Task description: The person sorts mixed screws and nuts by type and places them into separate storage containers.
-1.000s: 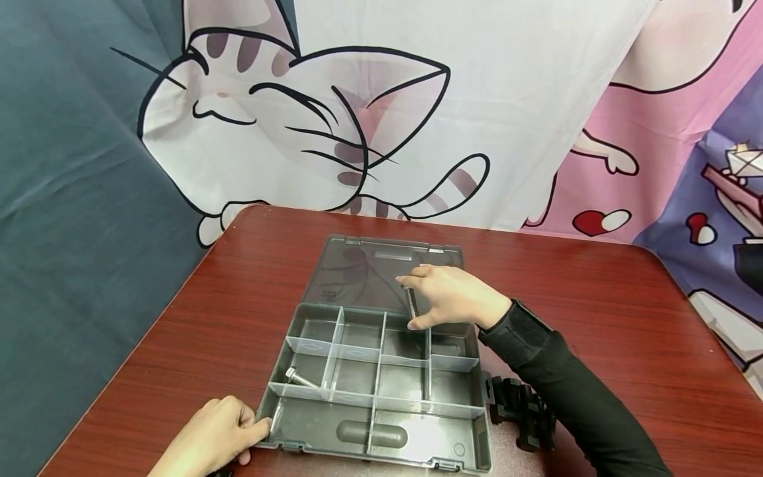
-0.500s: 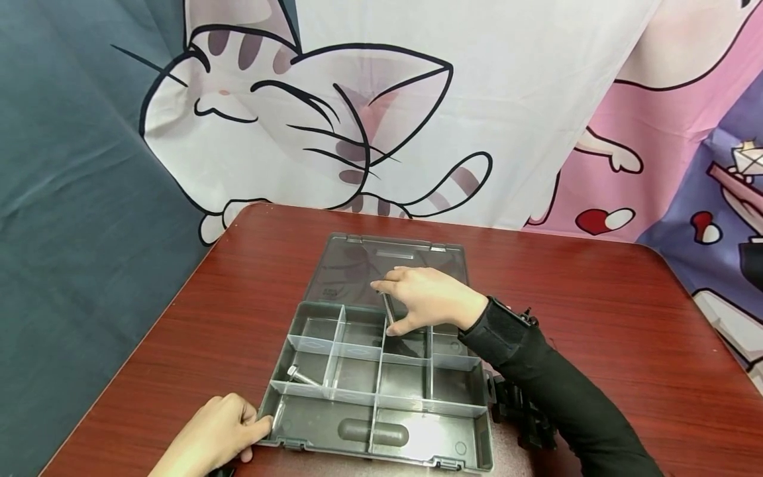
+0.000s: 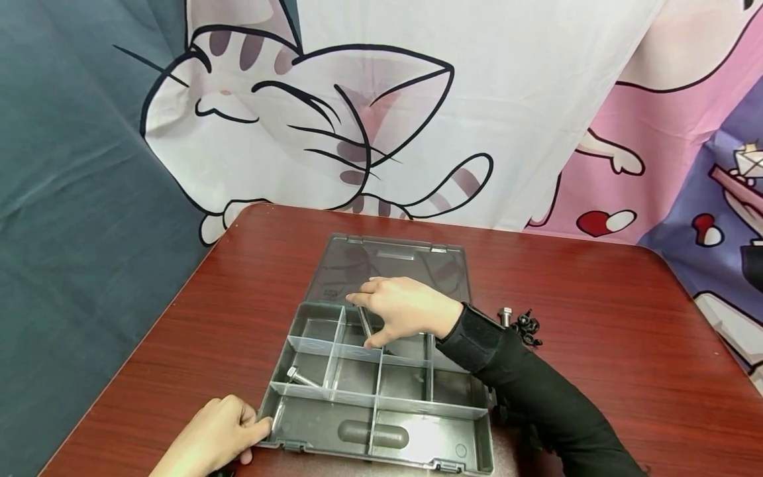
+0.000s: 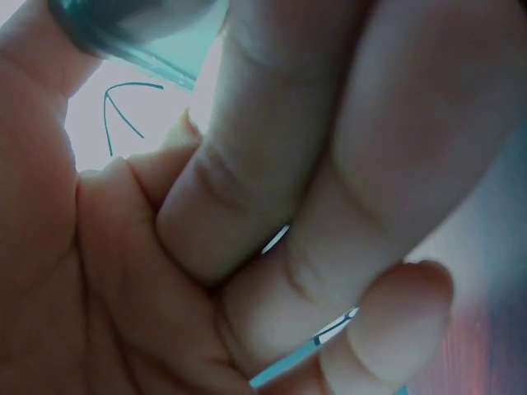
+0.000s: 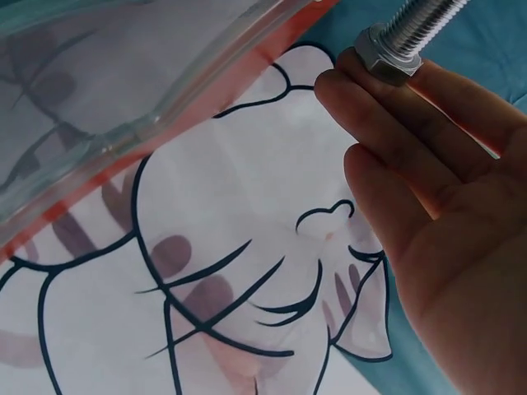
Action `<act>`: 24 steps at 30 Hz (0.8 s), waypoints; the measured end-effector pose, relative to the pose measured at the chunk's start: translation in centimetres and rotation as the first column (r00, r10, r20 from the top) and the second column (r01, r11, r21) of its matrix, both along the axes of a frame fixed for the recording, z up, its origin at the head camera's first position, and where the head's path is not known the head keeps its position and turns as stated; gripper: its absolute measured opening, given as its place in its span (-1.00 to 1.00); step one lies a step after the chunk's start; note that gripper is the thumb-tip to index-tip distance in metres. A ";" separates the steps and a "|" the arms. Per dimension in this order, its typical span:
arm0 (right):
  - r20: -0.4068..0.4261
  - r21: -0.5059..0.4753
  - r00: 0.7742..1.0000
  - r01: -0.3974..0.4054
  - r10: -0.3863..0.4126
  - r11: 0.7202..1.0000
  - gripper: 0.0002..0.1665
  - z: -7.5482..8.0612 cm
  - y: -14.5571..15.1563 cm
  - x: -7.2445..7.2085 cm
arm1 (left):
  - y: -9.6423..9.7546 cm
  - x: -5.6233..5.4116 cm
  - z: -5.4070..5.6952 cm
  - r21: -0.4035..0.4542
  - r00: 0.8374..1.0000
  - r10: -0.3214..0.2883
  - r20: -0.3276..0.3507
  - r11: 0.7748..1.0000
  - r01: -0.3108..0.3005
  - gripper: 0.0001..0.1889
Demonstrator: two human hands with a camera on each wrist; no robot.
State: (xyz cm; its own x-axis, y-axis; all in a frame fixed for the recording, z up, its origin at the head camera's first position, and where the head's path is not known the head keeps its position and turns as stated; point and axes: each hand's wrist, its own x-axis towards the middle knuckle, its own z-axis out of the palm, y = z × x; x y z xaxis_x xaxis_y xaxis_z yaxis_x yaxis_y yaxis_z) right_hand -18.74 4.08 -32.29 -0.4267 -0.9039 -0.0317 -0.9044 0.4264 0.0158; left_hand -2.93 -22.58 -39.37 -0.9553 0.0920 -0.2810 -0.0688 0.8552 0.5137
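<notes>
My right hand is over the back row of a grey divided organizer box, second compartment from the left. It pinches a hex bolt between thumb and fingers, the bolt slanting. In the right wrist view the hex head of this bolt sits against the fingertips and the threaded shank leaves the frame. My left hand holds the box's front left corner, thumb at the wall; its curled fingers fill the left wrist view. Another bolt lies in the left compartment of the middle row.
The box's clear lid lies folded back on the red-brown table. Right of the box stand a bolt and small black parts, partly covered by my sleeve. A printed cat cloth hangs behind the table.
My right hand has moved left along the back row with the bolt, from the right-hand compartments to the second one. A bolt and black parts now show behind the sleeve. The left hand stays put.
</notes>
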 end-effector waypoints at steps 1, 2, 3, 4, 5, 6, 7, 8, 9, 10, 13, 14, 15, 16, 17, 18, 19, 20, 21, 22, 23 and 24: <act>-0.005 0.001 1.000 -0.006 0.006 1.000 -0.13 -0.1 -0.2 0.0 | 0.0 0.0 0.0 0.001 1.000 -0.001 0.003 1.000 0.001 -0.61; -0.009 -0.001 1.000 -0.010 0.010 1.000 -0.12 -0.1 -0.4 0.1 | -0.1 0.0 0.0 0.004 1.000 -0.003 0.006 1.000 0.003 -0.61; -0.010 -0.002 1.000 -0.016 0.016 1.000 -0.12 -0.1 -0.6 0.1 | -0.1 0.0 0.0 0.008 1.000 -0.003 0.012 1.000 0.003 -0.61; -0.009 -0.005 1.000 -0.020 0.020 1.000 -0.12 -0.2 -0.7 0.1 | -0.1 0.0 0.0 0.013 1.000 -0.003 0.022 1.000 0.003 -0.61; -0.005 -0.008 1.000 -0.024 0.024 1.000 -0.12 -0.2 -0.9 0.2 | -0.2 0.0 0.0 0.018 1.000 0.000 0.031 1.000 0.000 -0.61; -0.003 -0.010 1.000 -0.026 0.026 1.000 -0.12 -0.2 -1.0 0.2 | -0.2 -0.1 -0.1 0.020 0.999 0.002 0.037 1.000 -0.002 -0.61; 0.001 -0.012 1.000 -0.028 0.028 1.000 -0.12 -0.2 -1.1 0.2 | -0.2 -0.1 -0.1 0.019 0.999 0.004 0.044 1.000 -0.005 -0.60; 0.007 -0.014 1.000 -0.030 0.030 0.999 -0.12 -0.2 -1.2 0.3 | -0.2 -0.1 -0.1 0.020 0.999 0.006 0.050 1.000 -0.007 -0.60; 0.012 -0.014 0.999 -0.033 0.033 0.999 -0.12 -0.1 -1.3 0.3 | -0.2 -0.1 -0.1 0.019 0.998 0.008 0.054 1.000 -0.009 -0.60; 0.015 -0.013 0.999 -0.034 0.034 0.999 -0.11 -0.1 -1.4 0.4 | -0.2 -0.1 -0.1 0.019 0.998 0.009 0.058 1.000 -0.010 -0.60; 0.020 -0.003 0.999 -0.045 0.045 0.999 -0.11 -0.1 -1.7 0.5 | -0.2 -0.2 -0.1 0.017 0.998 0.009 0.063 1.000 -0.011 -0.60; 0.021 0.001 0.999 -0.047 0.047 0.999 -0.10 -0.1 -1.8 0.5 | -0.2 -0.2 -0.1 0.019 0.998 0.010 0.065 1.000 -0.011 -0.60; 0.018 0.004 0.999 -0.051 0.051 0.999 -0.10 -0.1 -1.9 0.5 | -0.2 -0.3 -0.2 0.025 0.997 0.010 0.070 1.000 -0.011 -0.60; 0.015 0.006 0.998 -0.054 0.054 0.999 -0.10 -0.2 -2.1 0.6 | -0.2 -0.3 -0.2 0.030 0.997 0.009 0.073 0.999 -0.011 -0.60; 0.013 0.005 0.998 -0.058 0.058 0.998 -0.10 -0.2 -2.2 0.7 | -0.3 -0.3 -0.2 0.034 0.997 0.008 0.073 0.999 -0.010 -0.60; 0.011 0.005 0.998 -0.061 0.061 0.998 -0.10 -0.2 -2.3 0.7 | -0.3 -0.3 -0.2 0.036 0.997 0.006 0.071 0.999 -0.008 -0.60; 0.011 0.006 0.998 -0.062 0.062 0.998 -0.10 -0.2 -2.5 0.8 | -0.4 -0.3 -0.2 0.040 0.997 0.005 0.073 0.999 -0.008 -0.59; 0.008 0.008 0.998 -0.065 0.065 0.998 -0.10 -0.3 -2.6 0.8 | -0.4 -0.3 -0.3 0.044 0.997 0.005 0.074 0.999 -0.008 -0.59; 0.007 0.009 0.998 -0.068 0.068 0.998 -0.10 -0.3 -2.8 0.9 | -0.4 -0.3 -0.3 0.048 0.997 0.003 0.076 0.999 -0.007 -0.59; 0.006 0.012 0.998 -0.070 0.070 0.997 -0.09 -0.3 -2.9 1.0 | -0.4 -0.3 -0.3 0.049 0.997 0.001 0.074 0.999 -0.004 -0.59; 0.006 0.017 0.997 -0.073 0.073 0.997 -0.09 -0.3 -3.0 1.1 | -0.4 -0.3 -0.4 0.050 0.997 -0.001 0.073 0.999 -0.003 -0.59; 0.004 0.024 0.997 -0.076 0.076 0.997 -0.09 -0.3 -3.2 1.1 | -0.4 -0.3 -0.4 0.054 0.997 -0.001 0.076 0.999 -0.003 -0.59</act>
State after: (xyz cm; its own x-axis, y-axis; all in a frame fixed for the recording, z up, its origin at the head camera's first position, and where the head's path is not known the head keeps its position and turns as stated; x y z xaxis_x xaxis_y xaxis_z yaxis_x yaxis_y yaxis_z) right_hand -17.61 0.87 -32.59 -0.3563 -0.9328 -0.0545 -0.9344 0.3556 0.0227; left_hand -3.26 -22.98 -39.75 -0.9315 0.1081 -0.3473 -0.1102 0.8261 0.5527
